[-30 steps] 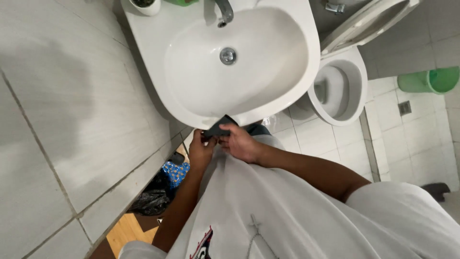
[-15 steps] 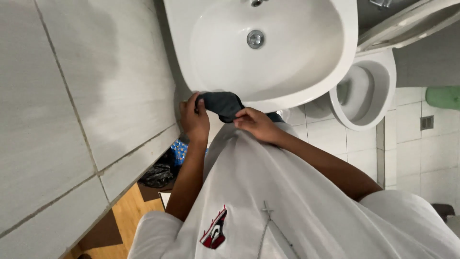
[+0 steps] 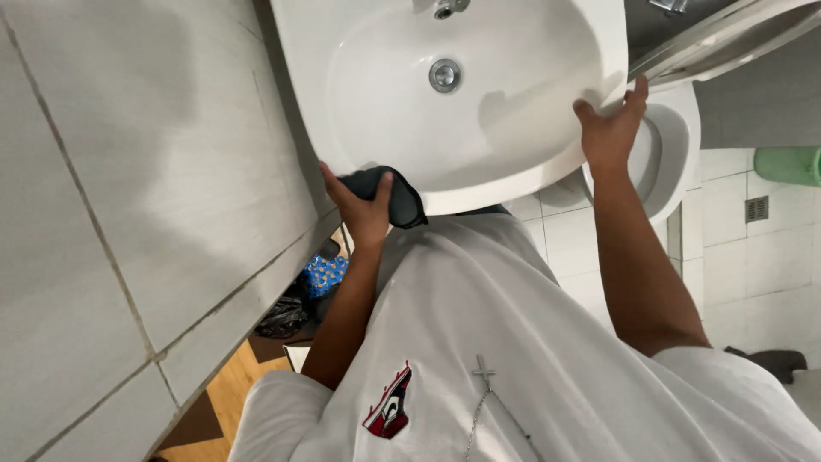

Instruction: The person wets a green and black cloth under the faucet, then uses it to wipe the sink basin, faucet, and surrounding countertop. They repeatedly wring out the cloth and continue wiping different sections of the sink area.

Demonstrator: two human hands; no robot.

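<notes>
Left hand: the left hand sits at the near rim of the sink, its grip clamped on a dark cloth, thumb on one side and fingers curled over the other.
Dark cloth: the dark cloth is bunched against the front edge of the basin, partly on the rim and partly hanging over it, touching the porcelain.
Right hand: the right hand rests on the far side rim of the sink, fingers spread apart and laid flat on the edge, holding nothing loose; whether the palm presses down cannot be told from this angle.
Sink: the white sink fills the top of the view, with a round metal drain near the middle of the bowl and part of a tap at the upper edge.
Toilet: a white toilet stands just beside the sink, behind the right hand, its lid raised.
Wall: a pale tiled wall runs along the left of the basin.
Floor: a green bucket sits near a small floor drain; a blue patterned bag and a dark bag lie below the sink.
Clothing: the person wears a white shirt with a chain and cross pendant hanging over it.
</notes>
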